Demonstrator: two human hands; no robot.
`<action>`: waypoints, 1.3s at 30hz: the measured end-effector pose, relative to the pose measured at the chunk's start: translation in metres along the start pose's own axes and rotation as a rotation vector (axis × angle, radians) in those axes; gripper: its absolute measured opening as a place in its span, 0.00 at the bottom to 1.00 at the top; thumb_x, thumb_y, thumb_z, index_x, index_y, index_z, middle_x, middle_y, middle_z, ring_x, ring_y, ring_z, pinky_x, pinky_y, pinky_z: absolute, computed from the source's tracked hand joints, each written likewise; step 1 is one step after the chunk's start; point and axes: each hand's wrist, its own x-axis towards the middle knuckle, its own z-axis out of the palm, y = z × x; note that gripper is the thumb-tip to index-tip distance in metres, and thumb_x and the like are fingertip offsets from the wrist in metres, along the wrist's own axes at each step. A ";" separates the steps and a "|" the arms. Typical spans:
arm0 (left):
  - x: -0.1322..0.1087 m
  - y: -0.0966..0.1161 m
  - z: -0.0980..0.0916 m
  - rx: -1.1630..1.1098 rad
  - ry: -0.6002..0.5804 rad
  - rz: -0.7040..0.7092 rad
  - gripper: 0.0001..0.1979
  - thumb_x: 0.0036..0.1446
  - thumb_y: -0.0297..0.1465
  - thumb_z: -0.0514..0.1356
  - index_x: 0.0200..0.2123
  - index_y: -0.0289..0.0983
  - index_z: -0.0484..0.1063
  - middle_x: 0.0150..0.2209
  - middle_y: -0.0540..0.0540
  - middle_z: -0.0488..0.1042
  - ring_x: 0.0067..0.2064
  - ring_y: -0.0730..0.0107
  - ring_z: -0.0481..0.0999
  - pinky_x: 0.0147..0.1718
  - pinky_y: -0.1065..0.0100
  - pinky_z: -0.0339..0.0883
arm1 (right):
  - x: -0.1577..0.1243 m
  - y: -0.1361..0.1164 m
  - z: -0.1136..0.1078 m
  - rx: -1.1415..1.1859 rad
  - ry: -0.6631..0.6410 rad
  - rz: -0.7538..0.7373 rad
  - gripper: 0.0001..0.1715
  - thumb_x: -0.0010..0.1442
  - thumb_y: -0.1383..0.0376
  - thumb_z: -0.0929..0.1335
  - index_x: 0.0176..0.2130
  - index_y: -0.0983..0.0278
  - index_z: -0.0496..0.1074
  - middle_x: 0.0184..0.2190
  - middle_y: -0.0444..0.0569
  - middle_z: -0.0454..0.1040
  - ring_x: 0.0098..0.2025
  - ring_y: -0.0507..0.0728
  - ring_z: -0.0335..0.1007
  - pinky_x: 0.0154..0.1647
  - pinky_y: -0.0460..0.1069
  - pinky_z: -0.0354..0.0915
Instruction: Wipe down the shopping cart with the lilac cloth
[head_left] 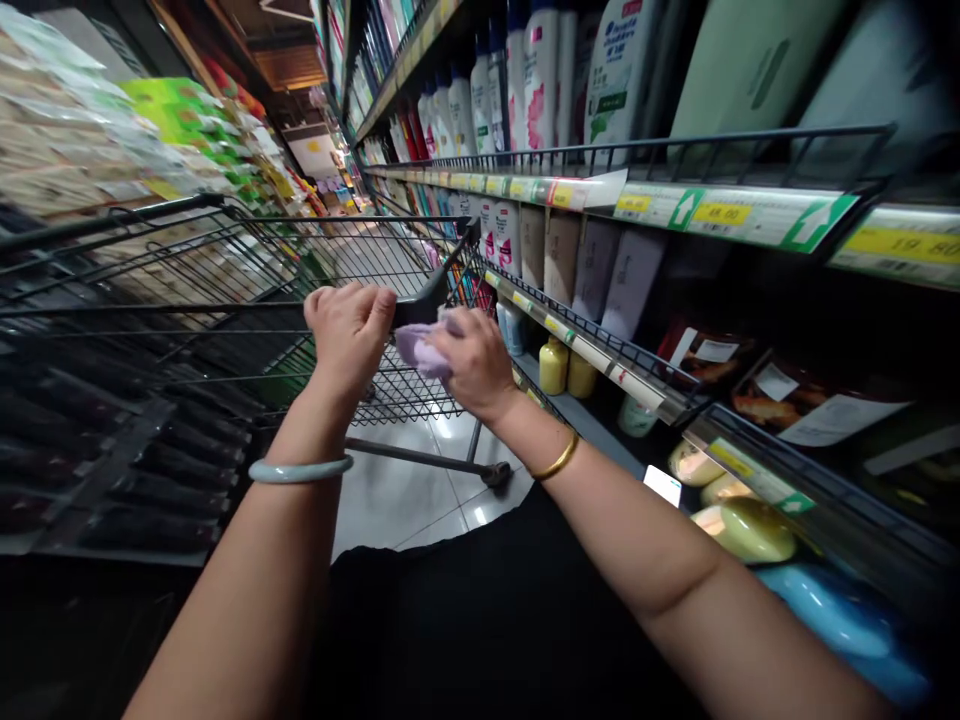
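Note:
A shopping cart (360, 232) of dark wire stands in front of me, its handle (412, 308) toward my body. My left hand (349, 318) is closed round the left part of that handle. In my right hand (480, 362) a crumpled lilac cloth (424, 348) is gripped, close to the handle's right end. Whether the cloth touches the handle I cannot tell. Through the wire the cart's basket shows a green thing (289, 370) on its left side, too blurred to name.
Shelves with shampoo bottles (544, 75) and price labels (720, 213) run along my right, close to the cart. Lower down are yellow bottles (553, 366) and a lit phone-like screen (662, 487). Stacked packs (52, 120) line the left. A tiled floor (405, 500) lies below.

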 end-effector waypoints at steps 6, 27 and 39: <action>-0.020 -0.010 -0.011 -0.016 0.105 -0.008 0.25 0.68 0.55 0.48 0.27 0.43 0.61 0.29 0.46 0.64 0.42 0.54 0.70 0.66 0.47 0.56 | 0.009 0.022 0.026 0.228 0.023 0.382 0.22 0.61 0.75 0.68 0.52 0.63 0.81 0.51 0.56 0.75 0.52 0.63 0.73 0.58 0.55 0.72; -0.081 -0.039 -0.050 -0.158 0.466 -0.180 0.11 0.63 0.38 0.52 0.30 0.43 0.70 0.32 0.44 0.71 0.59 0.54 0.76 0.66 0.48 0.68 | 0.025 -0.001 0.042 0.241 0.082 0.023 0.15 0.63 0.67 0.72 0.50 0.61 0.81 0.53 0.56 0.75 0.57 0.63 0.71 0.65 0.56 0.70; -0.084 -0.016 -0.072 0.022 0.286 -0.125 0.18 0.65 0.48 0.59 0.28 0.45 0.64 0.27 0.48 0.67 0.38 0.55 0.72 0.68 0.42 0.65 | 0.021 -0.020 0.040 0.266 0.066 -0.171 0.14 0.66 0.59 0.72 0.51 0.55 0.83 0.54 0.53 0.76 0.59 0.63 0.71 0.67 0.60 0.70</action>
